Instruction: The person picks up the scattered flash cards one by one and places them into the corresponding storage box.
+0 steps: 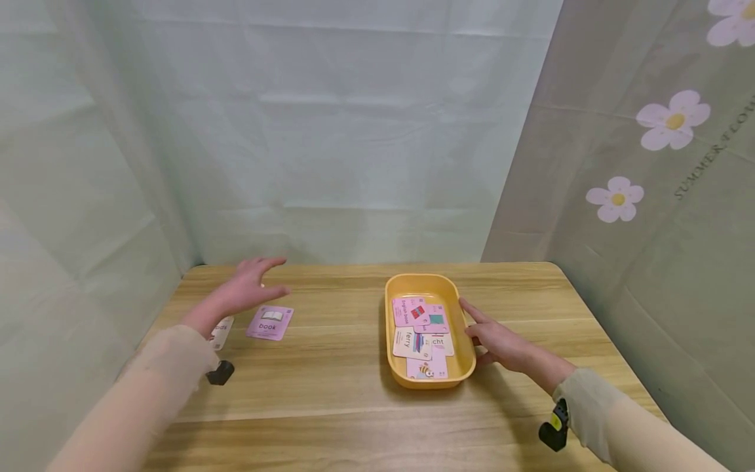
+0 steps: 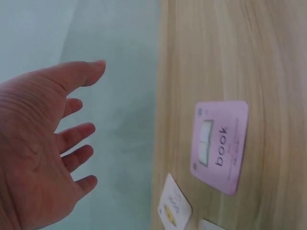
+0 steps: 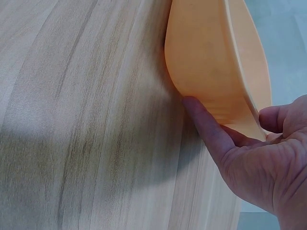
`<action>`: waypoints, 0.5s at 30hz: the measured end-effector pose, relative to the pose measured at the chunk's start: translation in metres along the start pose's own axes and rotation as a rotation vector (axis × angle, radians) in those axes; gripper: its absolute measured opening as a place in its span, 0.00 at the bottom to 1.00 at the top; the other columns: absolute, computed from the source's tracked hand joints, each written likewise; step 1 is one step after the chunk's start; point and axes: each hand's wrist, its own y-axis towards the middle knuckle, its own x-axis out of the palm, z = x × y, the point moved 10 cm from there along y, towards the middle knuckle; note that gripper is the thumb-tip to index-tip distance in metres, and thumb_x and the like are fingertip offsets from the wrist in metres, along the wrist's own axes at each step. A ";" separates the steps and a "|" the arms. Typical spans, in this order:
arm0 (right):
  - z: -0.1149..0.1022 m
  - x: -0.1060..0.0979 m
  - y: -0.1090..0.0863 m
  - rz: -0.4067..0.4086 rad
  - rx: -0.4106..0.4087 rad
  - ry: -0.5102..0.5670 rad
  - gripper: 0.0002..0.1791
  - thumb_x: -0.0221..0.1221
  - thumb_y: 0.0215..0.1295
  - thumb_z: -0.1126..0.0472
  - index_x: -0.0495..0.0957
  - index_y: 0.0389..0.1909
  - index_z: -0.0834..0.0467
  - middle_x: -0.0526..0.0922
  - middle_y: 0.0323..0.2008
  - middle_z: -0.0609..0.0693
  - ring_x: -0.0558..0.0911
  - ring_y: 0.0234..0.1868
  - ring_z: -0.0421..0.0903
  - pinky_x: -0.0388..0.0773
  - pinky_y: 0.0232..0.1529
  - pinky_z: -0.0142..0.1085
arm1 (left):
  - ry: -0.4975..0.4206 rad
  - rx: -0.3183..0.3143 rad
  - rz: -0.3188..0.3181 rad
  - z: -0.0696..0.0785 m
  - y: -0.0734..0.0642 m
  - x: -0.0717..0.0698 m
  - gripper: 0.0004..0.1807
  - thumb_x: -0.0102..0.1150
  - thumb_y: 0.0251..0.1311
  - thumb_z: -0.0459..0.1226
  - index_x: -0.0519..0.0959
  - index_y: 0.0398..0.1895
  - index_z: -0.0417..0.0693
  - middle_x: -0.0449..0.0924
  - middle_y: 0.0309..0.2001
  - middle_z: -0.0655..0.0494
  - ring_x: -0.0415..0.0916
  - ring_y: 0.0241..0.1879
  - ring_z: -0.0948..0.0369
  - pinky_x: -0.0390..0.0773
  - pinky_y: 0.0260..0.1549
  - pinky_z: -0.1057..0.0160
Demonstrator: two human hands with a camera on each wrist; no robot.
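We see our left hand (image 1: 244,292) hanging over the left of the pale wood-grain surface (image 1: 330,387), thumb and fingers spread well apart, with nothing held. Our right hand (image 1: 501,341) holds the rounded oblong yellow tray (image 1: 420,283) at its right side, digits bent about the wall and rim.

Nearest the left hand lies the pink rectangular card printed "book" (image 1: 270,322), face up. The left wrist view shows a white rectangular card with a yellow picture (image 2: 175,206) near the surface's far edge; another white card (image 1: 221,333) is partly hidden by our left wrist. In the tray, pink and white cards overlap, among them the pink "English book" card (image 1: 407,313) and the white "ferry" card (image 1: 407,342).

We judge the step in hand to be a reach among the loose cards while the tray is steadied. Taking one would call for lowering the left fingers, pinching a flat card by its edge, and keeping the tray firm.
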 end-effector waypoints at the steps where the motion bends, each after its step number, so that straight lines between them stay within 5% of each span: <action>1: 0.000 0.000 0.000 0.001 0.001 -0.002 0.41 0.45 0.76 0.64 0.42 0.83 0.40 0.50 0.78 0.65 0.71 0.66 0.62 0.80 0.51 0.61 | 0.006 -0.003 -0.005 -0.002 0.000 0.001 0.43 0.63 0.69 0.51 0.58 0.79 0.41 0.55 0.75 0.30 0.46 0.73 0.30 0.53 0.63 0.25; 15: -0.001 0.000 -0.001 -0.010 -0.004 -0.003 0.40 0.45 0.76 0.63 0.41 0.83 0.40 0.50 0.78 0.65 0.70 0.67 0.64 0.80 0.51 0.61 | 0.118 -0.075 -0.125 -0.039 -0.008 0.032 0.43 0.71 0.60 0.51 0.67 0.74 0.40 0.59 0.71 0.25 0.48 0.70 0.24 0.52 0.63 0.24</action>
